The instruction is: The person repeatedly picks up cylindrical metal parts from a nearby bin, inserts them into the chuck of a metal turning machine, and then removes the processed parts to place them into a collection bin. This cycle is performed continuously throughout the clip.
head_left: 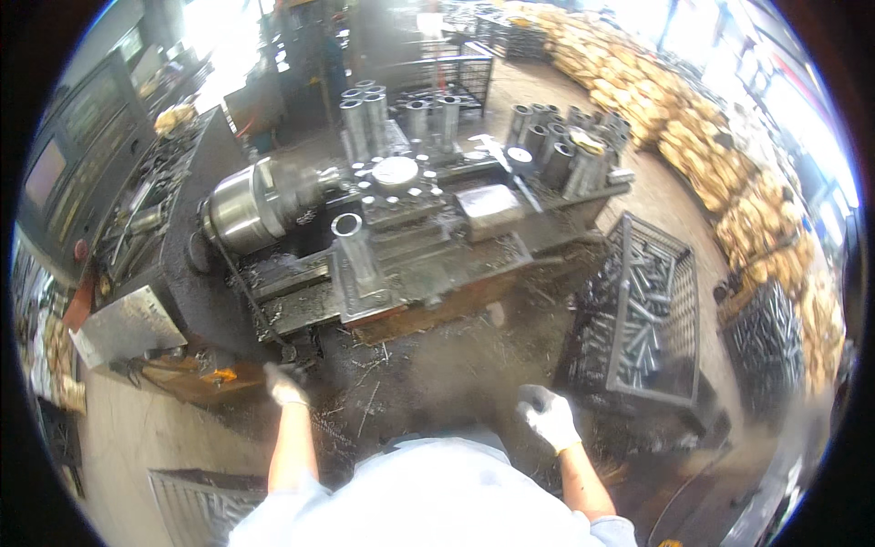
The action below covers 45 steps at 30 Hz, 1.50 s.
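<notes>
My left hand (pixel 287 385), in a pale work glove, is low in front of the lathe. It is nearest the lower end of a long dark lever (pixel 251 296). Its fingers are blurred, so I cannot tell their grip. My right hand (pixel 549 417), in a white glove with dark grey fingertips, hangs over the floor left of the metal crate; its fingers are loosely bent and apart, with nothing seen in them. Ahead, the lathe's steel chuck (pixel 244 211) faces the tool post (pixel 395 173). One steel tube (pixel 357 251) stands upright on the lathe's front ledge.
More steel tubes (pixel 365 123) stand behind the tool post, and others (pixel 551 146) at the right end beside a vernier caliper (pixel 507 164). A metal box (pixel 489 205) sits between. The mesh crate (pixel 685 319) holds many short tubes. Filled sacks (pixel 702 159) line the right side.
</notes>
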Tool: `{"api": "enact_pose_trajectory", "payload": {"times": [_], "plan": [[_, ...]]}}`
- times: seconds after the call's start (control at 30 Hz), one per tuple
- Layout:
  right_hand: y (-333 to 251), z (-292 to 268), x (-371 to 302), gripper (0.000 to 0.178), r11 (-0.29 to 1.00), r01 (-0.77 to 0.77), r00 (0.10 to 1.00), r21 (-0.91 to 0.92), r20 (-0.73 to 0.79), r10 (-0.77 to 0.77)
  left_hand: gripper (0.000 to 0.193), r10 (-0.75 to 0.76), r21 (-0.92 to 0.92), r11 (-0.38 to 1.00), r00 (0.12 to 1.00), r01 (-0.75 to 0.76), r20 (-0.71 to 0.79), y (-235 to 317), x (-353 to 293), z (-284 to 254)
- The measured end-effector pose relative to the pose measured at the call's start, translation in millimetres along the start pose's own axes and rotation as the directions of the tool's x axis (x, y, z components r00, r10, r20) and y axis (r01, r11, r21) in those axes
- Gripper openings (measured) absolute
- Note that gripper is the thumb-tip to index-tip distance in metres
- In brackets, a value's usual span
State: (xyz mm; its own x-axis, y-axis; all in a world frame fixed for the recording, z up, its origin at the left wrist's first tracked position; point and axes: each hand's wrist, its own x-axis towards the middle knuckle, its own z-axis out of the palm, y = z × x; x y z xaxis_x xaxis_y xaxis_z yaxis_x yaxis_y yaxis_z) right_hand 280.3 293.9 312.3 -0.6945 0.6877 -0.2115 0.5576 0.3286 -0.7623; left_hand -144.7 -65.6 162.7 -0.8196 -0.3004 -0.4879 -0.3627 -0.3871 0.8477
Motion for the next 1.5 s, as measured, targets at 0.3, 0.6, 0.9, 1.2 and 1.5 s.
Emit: {"api": "enact_pose_trajectory", "payload": {"times": [0.3, 0.6, 0.9, 1.2, 1.5], "plan": [[-124.5, -31.2, 187.8, 0.043, 0.897, 0.441, 0.846, -0.003, 0.334, -0.415, 0.06, 0.74, 0.733, 0.581, 0.605, -0.355, -0.293, 46.3, 90.0, -121.5], [-294.3, -50.5, 362.1, 0.033, 0.365, 0.896, 0.235, 0.251, 0.43, -0.872, 0.035, -0.051, -0.184, 0.982, 0.993, 0.032, -0.103, 69.1, 5.6, -32.7], [-451.3, 162.9, 521.9, 0.051, 0.382, 0.891, 0.203, -0.246, 0.968, 0.151, 0.049, 0.041, 0.669, 0.527, 0.802, -0.524, 0.596, 88.0, -20.5, 286.0], [-454.5, 79.2, 487.6, 0.036, 0.651, 0.457, 0.778, 0.607, 0.083, -0.623, 0.027, 0.157, 0.63, 0.714, 0.947, -0.306, 0.282, 56.2, -107.5, 128.3], [-503.6, 152.5, 525.9, 0.037, 0.249, 0.892, 0.449, -0.377, 0.683, -0.576, 0.026, 0.313, 0.699, 0.576, 0.905, -0.423, 0.289, 61.2, -100.3, 117.0]]}}
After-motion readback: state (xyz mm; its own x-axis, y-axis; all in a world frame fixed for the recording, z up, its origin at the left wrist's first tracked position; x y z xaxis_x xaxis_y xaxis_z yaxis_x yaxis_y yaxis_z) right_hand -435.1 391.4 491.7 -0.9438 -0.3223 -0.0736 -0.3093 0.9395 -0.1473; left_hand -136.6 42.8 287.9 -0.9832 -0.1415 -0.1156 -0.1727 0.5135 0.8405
